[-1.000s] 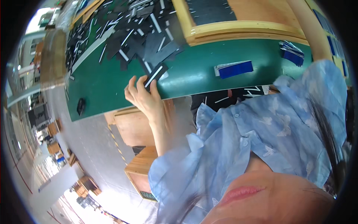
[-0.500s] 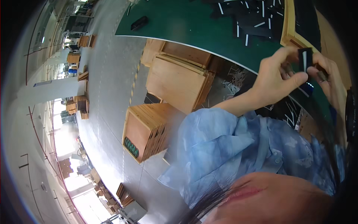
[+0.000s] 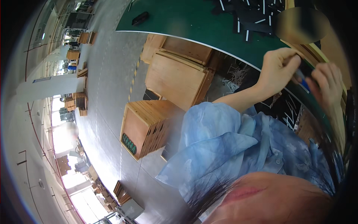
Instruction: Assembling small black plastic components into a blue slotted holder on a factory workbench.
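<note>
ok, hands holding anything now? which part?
Both hands pinch a small blue-and-dark piece at the green table edge: left hand by its near end, right hand at the other. Exact grip unclear.

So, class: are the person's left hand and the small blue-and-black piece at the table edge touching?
Touching. The head view shows the left hand with fingertips pinched onto the small blue-and-black piece, no gap between them; the right hand sits just beyond.

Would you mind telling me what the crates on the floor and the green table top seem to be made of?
The crates look like unpainted plywood: pale tan faces with faint grain and raw edges. The stack of boards beside them shows thin layered edges, likely the same. The green table top looks smooth and matte, perhaps a rubber or plastic mat with a light rim; hard to tell.
</note>
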